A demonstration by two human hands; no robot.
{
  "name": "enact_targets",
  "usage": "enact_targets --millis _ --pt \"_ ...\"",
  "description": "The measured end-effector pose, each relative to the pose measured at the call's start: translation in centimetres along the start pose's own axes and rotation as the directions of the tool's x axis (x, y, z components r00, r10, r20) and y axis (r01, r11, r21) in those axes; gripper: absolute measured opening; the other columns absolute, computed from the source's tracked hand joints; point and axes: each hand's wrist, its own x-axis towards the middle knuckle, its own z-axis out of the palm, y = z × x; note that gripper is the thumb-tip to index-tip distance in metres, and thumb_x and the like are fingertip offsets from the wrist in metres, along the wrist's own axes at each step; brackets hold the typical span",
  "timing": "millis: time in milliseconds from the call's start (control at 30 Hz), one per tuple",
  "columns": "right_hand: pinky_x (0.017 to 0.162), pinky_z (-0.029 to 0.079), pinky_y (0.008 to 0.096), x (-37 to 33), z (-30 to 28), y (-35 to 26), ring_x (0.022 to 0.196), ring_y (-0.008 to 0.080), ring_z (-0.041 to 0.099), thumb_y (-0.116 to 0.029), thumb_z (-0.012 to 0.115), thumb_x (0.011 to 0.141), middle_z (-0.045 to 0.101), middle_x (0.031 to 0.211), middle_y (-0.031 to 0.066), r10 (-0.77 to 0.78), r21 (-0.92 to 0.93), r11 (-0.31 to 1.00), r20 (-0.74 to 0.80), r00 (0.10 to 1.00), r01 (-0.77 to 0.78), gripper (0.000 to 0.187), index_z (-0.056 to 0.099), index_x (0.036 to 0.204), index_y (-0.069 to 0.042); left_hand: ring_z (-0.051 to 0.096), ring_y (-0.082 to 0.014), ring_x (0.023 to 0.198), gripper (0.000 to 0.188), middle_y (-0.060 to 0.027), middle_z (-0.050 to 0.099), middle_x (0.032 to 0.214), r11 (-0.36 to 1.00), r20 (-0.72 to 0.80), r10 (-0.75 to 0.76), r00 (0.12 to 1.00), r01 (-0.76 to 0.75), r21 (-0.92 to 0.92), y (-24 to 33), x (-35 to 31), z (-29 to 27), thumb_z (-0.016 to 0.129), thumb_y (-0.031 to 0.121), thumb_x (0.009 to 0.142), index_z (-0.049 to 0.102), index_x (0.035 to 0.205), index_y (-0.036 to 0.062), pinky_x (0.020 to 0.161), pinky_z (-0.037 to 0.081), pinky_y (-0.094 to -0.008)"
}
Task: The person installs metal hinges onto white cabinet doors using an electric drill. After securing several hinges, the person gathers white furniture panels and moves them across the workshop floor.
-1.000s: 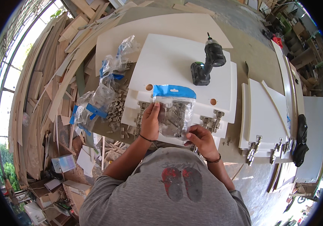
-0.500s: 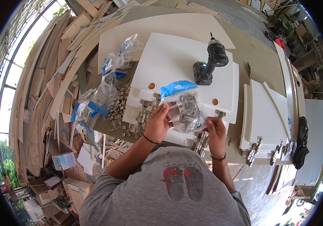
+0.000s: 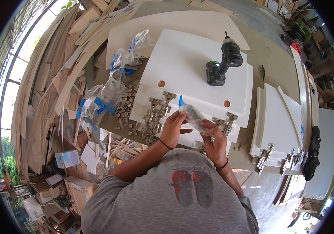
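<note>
Between my hands is a clear plastic bag of metal parts [image 3: 194,117] with a blue top, turned so its narrow side faces up. My left hand [image 3: 173,126] pinches it near the blue end, and my right hand [image 3: 215,141] grips its other end. Beneath lie stacked white panels [image 3: 190,62], the upper one with two round holes. Metal cabinet hinges [image 3: 154,117] sit along the panels' near edge, left of my left hand. More hinges [image 3: 229,121] are just beyond my right hand. On the top panel a black cordless drill [image 3: 225,62] stands on its battery.
Left of the panels are opened plastic bags [image 3: 108,91] with blue tops and a heap of small metal pieces [image 3: 127,105]. Further white panels [image 3: 278,117] with hinges lie at the right. Long wooden boards [image 3: 46,93] lean along the left side.
The bag has turned from showing its broad face to its narrow side. My right hand has shifted left, closer to my left hand, still gripping the bag.
</note>
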Motion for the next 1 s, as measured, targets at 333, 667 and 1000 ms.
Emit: enact_targets --millis 333,667,1000 --pt "0.064 0.041 0.0191 -0.6 -0.4 0.5 0.072 0.0057 0.052 0.000 0.053 0.086 0.060 0.084 0.0046 0.351 0.490 0.818 -0.006 0.936 -0.303 0.008 0.045 0.087 -0.002 0.050 -0.0290 0.095 0.023 -0.0146 0.051 0.103 0.113 0.401 0.747 0.531 -0.695 0.710 1.6 -1.0 0.0 0.063 0.016 0.076 0.054 0.089 0.0005 0.087 0.038 -0.0402" --pt "0.069 0.044 0.0220 0.9 -1.7 0.1 0.078 0.0082 0.055 -0.008 0.054 0.087 0.059 0.080 0.0028 0.439 0.595 0.694 0.095 0.893 -0.405 0.013 0.048 0.096 0.000 0.059 -0.0266 0.058 0.012 -0.0113 0.059 0.068 0.185 0.647 0.283 0.708 -0.703 0.687 3.3 -0.4 0.5 0.062 0.014 0.079 0.057 0.079 0.0032 0.052 0.044 -0.0314" --pt "0.062 0.046 0.0236 0.8 -2.4 1.3 0.067 0.0084 0.057 -0.010 0.055 0.085 0.065 0.076 0.0068 0.376 0.203 0.905 0.032 0.926 -0.374 0.014 0.056 0.091 0.003 0.057 -0.0199 0.056 0.013 -0.0110 0.060 0.066 0.432 0.558 0.191 0.808 -0.579 0.691 3.2 -0.5 0.3 0.060 0.012 0.082 0.055 0.080 0.0007 0.055 0.044 -0.0271"
